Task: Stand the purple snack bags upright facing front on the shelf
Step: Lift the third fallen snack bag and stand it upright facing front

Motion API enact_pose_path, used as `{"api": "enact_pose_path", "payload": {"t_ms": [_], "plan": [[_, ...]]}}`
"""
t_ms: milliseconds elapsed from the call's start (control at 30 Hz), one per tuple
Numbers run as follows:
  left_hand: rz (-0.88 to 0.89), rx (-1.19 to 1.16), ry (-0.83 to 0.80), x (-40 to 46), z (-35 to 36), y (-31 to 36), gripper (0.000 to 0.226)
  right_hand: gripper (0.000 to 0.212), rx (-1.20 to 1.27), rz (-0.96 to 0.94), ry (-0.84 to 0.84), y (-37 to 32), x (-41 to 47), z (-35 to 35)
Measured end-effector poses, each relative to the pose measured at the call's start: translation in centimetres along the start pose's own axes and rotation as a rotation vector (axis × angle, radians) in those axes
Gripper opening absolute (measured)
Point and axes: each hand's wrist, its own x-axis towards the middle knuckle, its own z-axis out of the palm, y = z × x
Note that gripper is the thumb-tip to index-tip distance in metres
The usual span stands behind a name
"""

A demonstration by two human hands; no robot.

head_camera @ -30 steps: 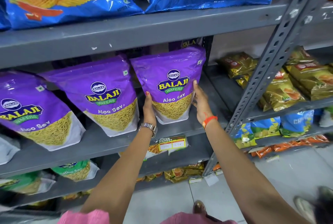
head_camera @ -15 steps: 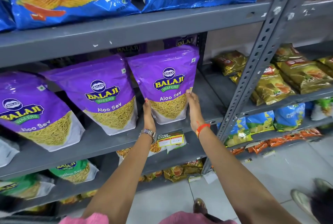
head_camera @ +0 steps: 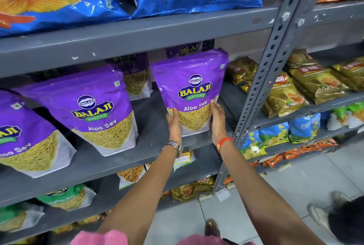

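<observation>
Both your bare arms reach forward and up, roughly parallel. Your left hand (head_camera: 174, 121), silver metal watch at its wrist, and your right hand (head_camera: 217, 120), orange thread band at its wrist, face each other palms inward, fingers pointing up.

The purple bag (head_camera: 189, 91) held at both lower edges reads "BALAJI WAFERS" and "Aloo Sev", with a small "BALAJI" oval above. The purple bag at its nine o'clock (head_camera: 94, 110) carries the same words. A third purple bag, farther at eight o'clock (head_camera: 23, 136), shows only "AJI" and "oo Sev". The price tag (head_camera: 184, 157) at six o'clock is too blurred to read.
</observation>
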Motion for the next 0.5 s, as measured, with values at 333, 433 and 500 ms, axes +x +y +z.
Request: {"api": "enact_pose_path", "payload": {"t_ms": [333, 433, 500], "plan": [[0.003, 0.011, -0.051, 0.3, 2.4, -0.8, 0.025, 0.051, 0.066, -0.012, 0.070, -0.3, 1.9, -1.5], [0.020, 0.047, -0.044, -0.2, 1.9, -0.6, 0.042, 0.040, 0.081, -0.083, 0.123, -0.3, 1.0, -0.9], [0.048, 0.065, -0.013, -0.4, 0.9, -1.0, 0.045, 0.039, 0.053, -0.204, 0.247, 0.6, -0.1, -0.3]]}}
